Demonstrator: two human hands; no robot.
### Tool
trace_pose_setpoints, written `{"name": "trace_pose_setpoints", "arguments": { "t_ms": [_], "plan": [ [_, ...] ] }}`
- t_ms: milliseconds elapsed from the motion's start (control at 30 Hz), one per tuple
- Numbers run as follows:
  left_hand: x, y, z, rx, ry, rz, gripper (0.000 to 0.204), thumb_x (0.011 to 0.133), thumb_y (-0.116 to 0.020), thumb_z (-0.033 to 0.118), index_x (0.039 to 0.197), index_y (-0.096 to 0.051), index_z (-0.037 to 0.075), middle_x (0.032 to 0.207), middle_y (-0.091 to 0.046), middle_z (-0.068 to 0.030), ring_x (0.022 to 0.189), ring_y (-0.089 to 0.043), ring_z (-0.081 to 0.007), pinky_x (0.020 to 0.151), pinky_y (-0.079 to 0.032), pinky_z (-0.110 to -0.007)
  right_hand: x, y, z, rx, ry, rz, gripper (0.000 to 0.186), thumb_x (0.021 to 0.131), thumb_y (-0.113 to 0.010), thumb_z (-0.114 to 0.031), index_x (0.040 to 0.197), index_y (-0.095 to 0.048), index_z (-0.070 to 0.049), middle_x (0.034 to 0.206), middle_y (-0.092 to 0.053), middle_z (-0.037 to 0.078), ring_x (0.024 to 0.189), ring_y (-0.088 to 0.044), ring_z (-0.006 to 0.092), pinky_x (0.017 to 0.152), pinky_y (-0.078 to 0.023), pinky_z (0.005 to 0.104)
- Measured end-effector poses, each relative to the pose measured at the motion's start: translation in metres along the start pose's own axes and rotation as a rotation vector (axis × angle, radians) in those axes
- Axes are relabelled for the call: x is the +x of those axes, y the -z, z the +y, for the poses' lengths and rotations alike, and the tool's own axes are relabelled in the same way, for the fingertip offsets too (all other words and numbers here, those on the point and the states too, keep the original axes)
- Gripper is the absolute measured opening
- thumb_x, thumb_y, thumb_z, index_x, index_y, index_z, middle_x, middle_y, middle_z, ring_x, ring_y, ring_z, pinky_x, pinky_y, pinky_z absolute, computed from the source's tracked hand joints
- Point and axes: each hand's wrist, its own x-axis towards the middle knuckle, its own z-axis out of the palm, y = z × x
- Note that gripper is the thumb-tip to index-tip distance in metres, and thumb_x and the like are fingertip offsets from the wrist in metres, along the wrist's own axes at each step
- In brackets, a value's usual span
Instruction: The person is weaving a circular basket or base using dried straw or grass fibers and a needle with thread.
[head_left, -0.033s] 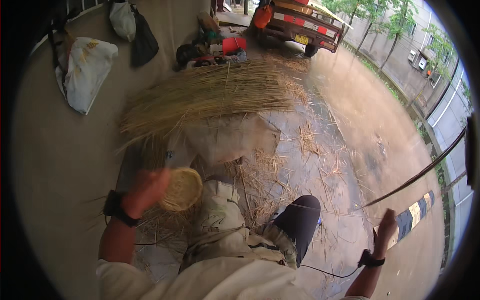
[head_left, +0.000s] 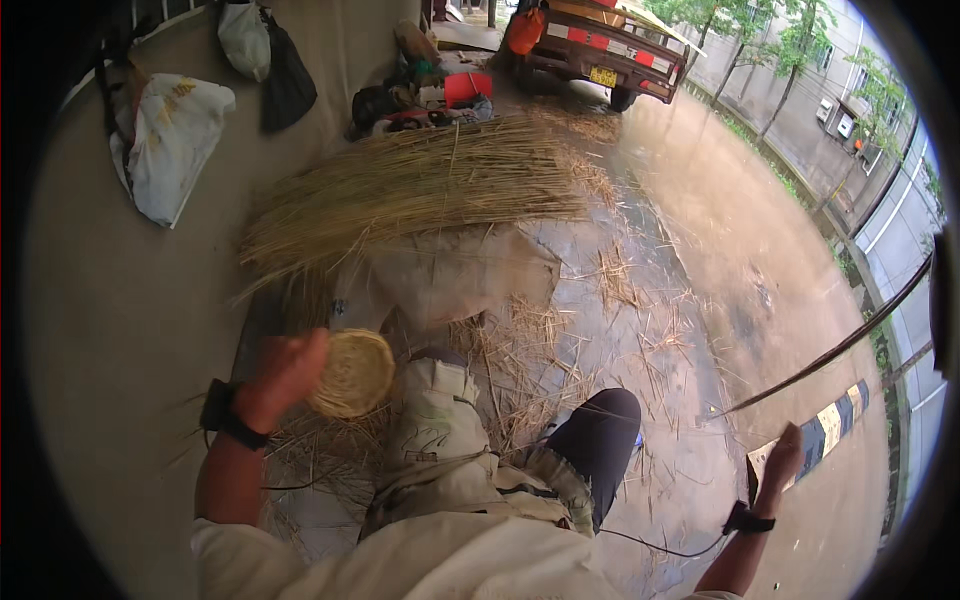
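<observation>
The straw disc (head_left: 354,374) (near-round, at the left hand (head_left: 286,376)) faces upward.

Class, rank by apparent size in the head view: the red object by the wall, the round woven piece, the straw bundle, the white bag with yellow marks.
1. Straw bundle
2. White bag
3. Round woven piece
4. Red object

Floor (head_left: 655,505): grey, strewn with loose straw (head_left: 515,350)
Sheet (head_left: 465,272): spread on the floor, partly covered by long stalks (head_left: 430,190)
Wall side: a mixed heap (head_left: 410,112) is piled
Far end: a truck (head_left: 605,45) is parked
</observation>
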Motion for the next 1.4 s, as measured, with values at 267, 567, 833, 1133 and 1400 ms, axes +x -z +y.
{"name": "trace_pose_setpoints", "arguments": {
  "t_ms": [267, 567, 833, 1133, 1400],
  "plan": [
    [0.039, 0.001, 0.076, -0.235, -0.090, -0.035, 0.012, 0.095, -0.067, 0.018, 0.097, -0.061, 0.007, 0.076, -0.070, -0.0166, 0.071, -0.071, -0.0399, 0.060, -0.055, -0.051, -0.024, -0.004, -0.010, 0.463, -0.136, -0.391, 0.034, 0.103, -0.058, -0.019, 0.118, -0.072, 0.008, 0.111, -0.078, 0.019, 0.107, -0.072, 0.0289, 0.095, -0.053, 0.0373],
    [0.070, -0.026, 0.188, -0.622, -0.392, -0.061, 0.034, 0.094, -0.070, 0.020, 0.126, -0.066, 0.009, 0.081, -0.073, -0.0191, 0.072, -0.072, -0.0389, 0.063, -0.056, -0.049, -0.081, 0.017, -0.377, 1.434, 0.329, -1.458, 0.054, 0.110, -0.055, -0.034, 0.149, -0.055, 0.003, 0.132, -0.070, 0.018, 0.114, -0.066, 0.0219, 0.099, -0.052, 0.0370],
    [0.066, -0.043, 0.180, -0.692, -0.367, -0.104, 0.043, 0.092, -0.071, 0.007, 0.135, -0.068, 0.010, 0.088, -0.075, -0.0175, 0.078, -0.074, -0.0354, 0.068, -0.060, -0.044, -0.084, -0.037, -0.304, 1.103, 0.317, -1.702, 0.042, 0.108, -0.064, -0.036, 0.124, -0.073, 0.002, 0.108, -0.077, 0.010, 0.097, -0.066, 0.0134, 0.082, -0.053, 0.0275],
    [0.070, -0.043, 0.181, -0.688, -0.404, -0.110, 0.039, 0.090, -0.073, 0.008, 0.129, -0.071, 0.010, 0.089, -0.075, -0.0157, 0.078, -0.074, -0.0344, 0.069, -0.060, -0.043, -0.085, -0.001, -0.390, 2.112, -0.369, -1.416, 0.045, 0.112, -0.053, -0.039, 0.117, -0.072, 0.001, 0.079, -0.073, 0.008, 0.067, -0.067, 0.0209, 0.061, -0.052, 0.0299],
    [0.067, -0.049, 0.173, -0.648, -0.397, -0.170, 0.048, 0.088, -0.075, 0.011, 0.135, -0.067, 0.007, 0.096, -0.075, -0.0174, 0.081, -0.074, -0.0352, 0.071, -0.060, -0.043, -0.089, 0.006, -0.401, 1.175, 0.798, -0.935, 0.025, 0.097, -0.075, -0.020, 0.113, -0.075, -0.001, 0.089, -0.074, 0.019, 0.073, -0.073, 0.0339, 0.071, -0.057, 0.0388]
  ]
}}
